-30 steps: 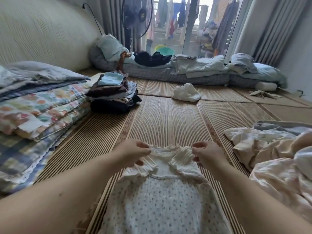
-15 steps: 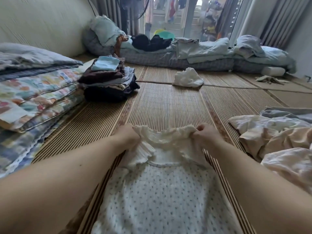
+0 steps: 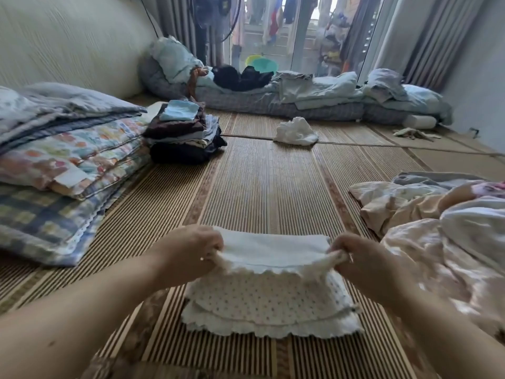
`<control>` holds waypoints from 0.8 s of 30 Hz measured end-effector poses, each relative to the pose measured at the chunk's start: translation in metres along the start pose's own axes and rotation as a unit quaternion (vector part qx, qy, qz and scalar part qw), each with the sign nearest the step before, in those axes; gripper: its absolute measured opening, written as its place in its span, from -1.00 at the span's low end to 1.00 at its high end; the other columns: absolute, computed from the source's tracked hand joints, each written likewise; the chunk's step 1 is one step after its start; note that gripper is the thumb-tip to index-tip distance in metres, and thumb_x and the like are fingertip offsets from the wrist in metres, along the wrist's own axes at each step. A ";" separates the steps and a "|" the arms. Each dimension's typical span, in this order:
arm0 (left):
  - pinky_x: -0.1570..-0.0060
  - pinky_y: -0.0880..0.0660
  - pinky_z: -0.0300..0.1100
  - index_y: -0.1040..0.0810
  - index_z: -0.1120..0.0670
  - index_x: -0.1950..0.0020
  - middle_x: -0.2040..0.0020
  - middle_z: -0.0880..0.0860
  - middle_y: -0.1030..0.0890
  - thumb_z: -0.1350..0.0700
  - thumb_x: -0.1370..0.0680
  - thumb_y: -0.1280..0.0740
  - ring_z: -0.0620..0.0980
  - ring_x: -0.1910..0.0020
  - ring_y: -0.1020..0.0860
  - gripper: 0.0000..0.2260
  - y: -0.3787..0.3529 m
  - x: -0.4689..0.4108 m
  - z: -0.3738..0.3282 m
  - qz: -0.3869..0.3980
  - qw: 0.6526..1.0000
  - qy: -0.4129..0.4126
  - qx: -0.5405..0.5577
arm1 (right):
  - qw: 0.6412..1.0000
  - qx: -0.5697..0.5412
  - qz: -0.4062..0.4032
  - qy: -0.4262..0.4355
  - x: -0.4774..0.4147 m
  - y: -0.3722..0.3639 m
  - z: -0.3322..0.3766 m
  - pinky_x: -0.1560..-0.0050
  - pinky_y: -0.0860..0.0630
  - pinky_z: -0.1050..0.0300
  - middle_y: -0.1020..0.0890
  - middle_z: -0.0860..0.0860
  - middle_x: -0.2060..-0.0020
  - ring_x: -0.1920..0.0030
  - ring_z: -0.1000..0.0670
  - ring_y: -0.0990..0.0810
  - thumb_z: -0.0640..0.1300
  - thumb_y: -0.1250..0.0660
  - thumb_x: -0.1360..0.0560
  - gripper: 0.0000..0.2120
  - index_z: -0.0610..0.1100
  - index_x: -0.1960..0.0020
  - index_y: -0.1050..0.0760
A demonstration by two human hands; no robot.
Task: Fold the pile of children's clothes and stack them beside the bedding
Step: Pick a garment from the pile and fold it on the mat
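Leftmost, the folded bedding (image 3: 62, 160) lay by the wall, with a stack of folded clothes (image 3: 183, 135) just beside it on the mat (image 3: 259, 181). Nearer, the left hand (image 3: 191, 250) and right hand (image 3: 363, 258) each pinched one end of the dotted white garment (image 3: 270, 291), its top doubled over its lower part and their fingertips buried in cloth. Rightward, the unfolded pile (image 3: 437, 236) ran off frame.

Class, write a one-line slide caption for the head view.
Left hand and right hand grip a half-folded dotted garment on the mat; folded stack sits beside bedding.
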State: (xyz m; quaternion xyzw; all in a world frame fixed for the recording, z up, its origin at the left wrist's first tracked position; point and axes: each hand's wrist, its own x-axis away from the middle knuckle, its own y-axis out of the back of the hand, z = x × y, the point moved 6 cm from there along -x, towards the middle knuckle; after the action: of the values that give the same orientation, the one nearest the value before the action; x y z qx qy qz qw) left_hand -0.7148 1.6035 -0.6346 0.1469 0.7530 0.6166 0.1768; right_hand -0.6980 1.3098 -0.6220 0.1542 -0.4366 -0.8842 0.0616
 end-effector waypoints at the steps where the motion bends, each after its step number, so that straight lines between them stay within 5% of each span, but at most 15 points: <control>1: 0.23 -0.28 -0.49 -0.51 -0.05 0.06 0.10 -0.14 -0.52 0.07 -0.47 -0.37 -0.17 0.14 -0.45 -0.91 -0.005 0.012 -0.004 0.006 1.000 -0.005 0.007 | 0.998 0.044 0.037 -0.004 0.015 -0.007 0.000 0.41 -0.46 0.29 -0.57 0.12 0.42 0.38 0.17 -0.54 -0.28 -0.42 -0.36 -0.74 0.06 0.31 -0.48; 4: 0.06 -0.32 -0.38 -0.51 -0.10 0.01 0.02 -0.15 -0.54 -0.03 -0.49 -0.30 -0.20 0.09 -0.41 -0.90 -0.024 0.036 -0.015 0.002 1.000 -0.030 0.003 | 0.977 0.163 0.140 -0.015 0.046 -0.029 -0.003 0.25 -0.51 0.18 -0.56 0.15 0.27 0.26 0.16 -0.52 -0.15 -0.38 -0.37 -0.88 0.06 0.23 -0.49; 7: -0.06 -0.34 -0.34 -0.50 -0.18 -0.02 -0.01 -0.23 -0.50 -0.15 -0.47 -0.24 -0.23 -0.01 -0.41 -0.82 -0.034 0.049 -0.016 0.023 0.999 -0.015 0.035 | 0.976 0.142 0.161 -0.033 0.058 -0.033 0.000 0.10 -0.51 0.18 -0.54 0.20 0.13 0.15 0.21 -0.49 0.02 -0.31 -0.38 -0.91 0.14 0.11 -0.50; 10: -0.05 -0.29 -0.39 -0.46 -0.28 -0.08 -0.01 -0.35 -0.39 -0.34 -0.36 -0.19 -0.36 -0.06 -0.33 -0.65 -0.038 0.056 -0.014 0.074 0.996 0.000 0.051 | 0.970 0.134 0.192 -0.059 0.068 -0.040 0.000 -0.10 -0.44 0.11 -0.47 0.32 -0.07 -0.04 0.24 -0.47 0.45 -0.13 -0.28 -0.42 0.24 -0.20 -0.50; 12: -0.05 -0.26 -0.38 -0.47 -0.32 -0.14 0.02 -0.41 -0.34 -0.40 -0.32 -0.19 -0.43 -0.06 -0.28 -0.57 -0.038 0.057 -0.015 0.098 0.993 0.012 0.069 | 0.952 0.203 0.224 -0.057 0.072 -0.051 -0.002 -0.31 -0.26 -0.13 -0.36 0.33 -0.32 -0.32 0.18 -0.33 0.55 0.04 -0.30 -0.26 0.28 -0.37 -0.33; 15: -0.20 -0.32 -0.22 -0.48 -0.30 -0.22 0.02 -0.37 -0.37 -0.41 -0.34 -0.19 -0.31 -0.10 -0.31 -0.50 -0.038 0.056 -0.027 0.117 0.992 0.022 0.045 | 0.937 0.236 0.243 -0.085 0.057 -0.060 -0.011 -0.39 0.04 -0.40 -0.08 0.23 -0.52 -0.53 0.07 0.02 0.46 0.10 -0.46 -0.41 0.32 -0.44 -0.18; 20: -0.36 -0.23 0.01 -0.36 -0.25 -0.37 -0.19 -0.18 -0.49 -0.40 -0.42 -0.14 -0.10 -0.27 -0.32 -0.46 -0.050 0.049 -0.076 0.141 0.989 -0.027 -0.017 | 0.922 0.245 0.246 -0.172 0.008 -0.064 -0.032 -0.35 0.27 -0.45 0.14 0.08 -0.56 -0.52 -0.16 0.28 0.35 0.12 -0.55 -0.51 0.36 -0.47 -0.06; 24: -0.34 -0.17 0.12 -0.23 -0.22 -0.43 -0.29 -0.09 -0.48 -0.34 -0.48 -0.19 0.01 -0.33 -0.29 -0.45 -0.057 0.040 -0.130 0.158 0.982 -0.102 -0.007 | 0.939 0.180 0.210 -0.204 -0.018 -0.066 -0.029 -0.38 0.34 -0.37 0.18 0.04 -0.56 -0.50 -0.18 0.37 -0.08 -0.06 -0.57 -0.48 0.36 -0.44 -0.14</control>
State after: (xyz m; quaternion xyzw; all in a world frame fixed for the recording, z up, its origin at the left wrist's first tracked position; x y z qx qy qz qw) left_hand -0.8086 1.4962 -0.6706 0.3247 0.6938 0.6240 0.1546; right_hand -0.6696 1.3328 -0.6863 -0.1167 -0.6144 -0.7699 0.1266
